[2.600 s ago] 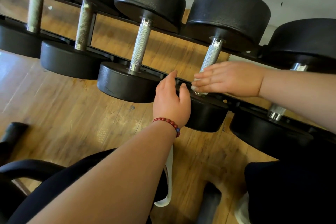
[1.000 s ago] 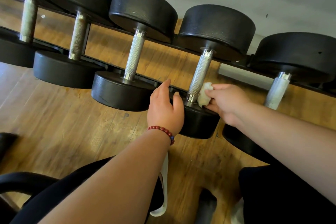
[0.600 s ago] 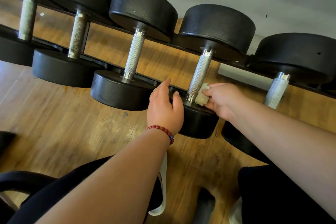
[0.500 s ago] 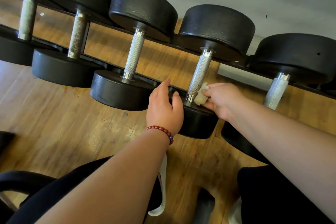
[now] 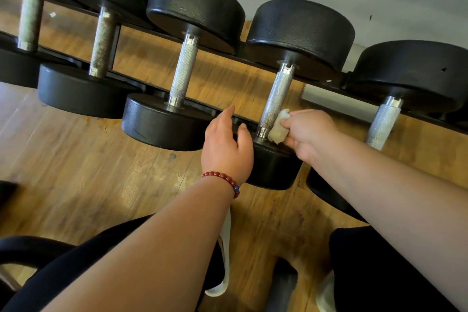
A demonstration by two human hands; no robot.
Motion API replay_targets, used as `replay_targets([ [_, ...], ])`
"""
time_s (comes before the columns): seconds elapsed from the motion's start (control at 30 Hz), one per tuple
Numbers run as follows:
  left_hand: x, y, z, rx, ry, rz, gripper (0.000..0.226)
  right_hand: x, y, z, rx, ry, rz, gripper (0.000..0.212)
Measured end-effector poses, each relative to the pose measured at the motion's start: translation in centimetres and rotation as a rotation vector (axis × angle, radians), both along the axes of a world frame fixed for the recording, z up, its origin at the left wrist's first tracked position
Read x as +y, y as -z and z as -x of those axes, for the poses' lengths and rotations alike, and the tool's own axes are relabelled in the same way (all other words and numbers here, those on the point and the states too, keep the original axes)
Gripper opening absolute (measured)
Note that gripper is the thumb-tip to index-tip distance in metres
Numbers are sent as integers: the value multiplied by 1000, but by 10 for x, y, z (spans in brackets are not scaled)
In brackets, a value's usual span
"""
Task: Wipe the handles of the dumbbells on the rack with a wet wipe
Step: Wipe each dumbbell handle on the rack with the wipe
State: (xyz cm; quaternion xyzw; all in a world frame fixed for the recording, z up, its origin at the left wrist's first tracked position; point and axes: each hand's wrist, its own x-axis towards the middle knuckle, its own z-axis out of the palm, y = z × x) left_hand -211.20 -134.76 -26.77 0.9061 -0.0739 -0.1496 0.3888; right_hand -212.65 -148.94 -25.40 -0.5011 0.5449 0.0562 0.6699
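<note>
Currently only the head view is given, and all of the following is taken from it. A bunched wet wipe is held in the curled fingers of the right hand and is pressed against the right side of a knurled steel handle, at its lower end just above the near weight head. This dumbbell is the fourth from the left on the rack. The left hand is seen with fingers relaxed and nothing held. It is laid against the same near weight head, with the forefinger stretched toward the rack's front rail.

The step in hand is judged to be the wiping of this fourth handle. Only its lower end is covered by the wipe, so its upper part and far side may remain to be done. Whether any other handle has been wiped cannot be told. The third handle and the fifth handle appear bright, while the second handle and the first handle appear dull and brownish. No wetness can be made out on any of them. The wipe looks greyed, which suggests that some use has been made of it. The task is therefore judged to be partly done at most.
</note>
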Motion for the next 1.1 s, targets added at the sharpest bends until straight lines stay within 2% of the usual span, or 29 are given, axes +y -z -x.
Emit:
replay_targets([
  [0.07, 0, -1, 1, 9, -1, 5, 47, 1, -1, -1, 12, 39, -1, 13],
  [0.17, 0, -1, 0, 11, -5, 16, 47, 0, 1, 2, -15, 31, -16, 23],
  [0.27, 0, -1, 0, 12, -5, 16, 47, -1, -1, 6, -42, 40, -4, 19],
  [0.33, 0, -2, 1, 15, -1, 17, 47, -1, -2, 6, -74, 46, -39, 30],
  [0.4, 0, -2, 1, 18, 0, 16, 47, 1, -7, 6, -104, 6, -92, 31],
  [0.57, 0, 0, 1, 22, -1, 8, 47, -1, -5, 10, -72, 16, -42, 45],
  [0.8, 0, -1, 0, 18, 2, 12, 47, 1, -6, 1, -58, 76, -2, 38],
  [1.1, 0, -2, 1, 8, 4, 8, 47, -2, -6, -6, -66, 114, 46, 39],
])
